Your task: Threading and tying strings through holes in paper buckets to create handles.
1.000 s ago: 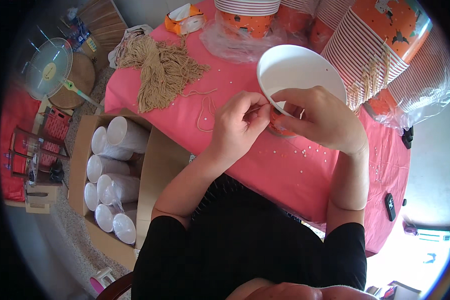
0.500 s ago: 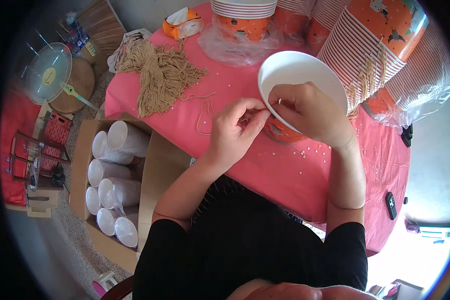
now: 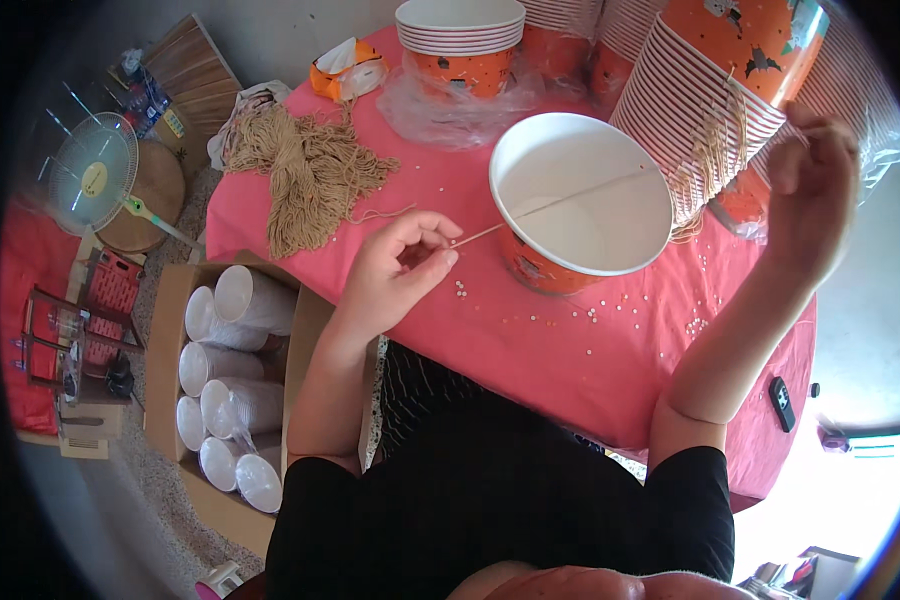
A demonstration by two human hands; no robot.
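Note:
A white-lined orange paper bucket (image 3: 555,275) with a printed pattern stands on the table before me. A thin tan string (image 3: 570,200) runs across its mouth, from the far right inner wall over the near left rim. My left hand (image 3: 395,270) pinches the string's end between thumb and fingers, left of the bucket. Out to the right, my right hand (image 3: 815,200) is raised beside a leaning stack of nested orange buckets (image 3: 700,100). Its fingers are smeared by motion, so whether they hold anything is unclear. Tan strings (image 3: 715,160) hang along that stack.
A heap of tan strings (image 3: 310,170) lies at the far left of the pink-covered table (image 3: 490,320). Small white dots (image 3: 592,315) are scattered near the bucket. More buckets (image 3: 460,50) stand behind. A cardboard box (image 3: 305,350) of wrapped white cups sits on the floor at left.
My right hand has left the bucket's mouth and swung out to the right. My left hand has drawn left from the rim with the string, which is now stretched across the bucket.

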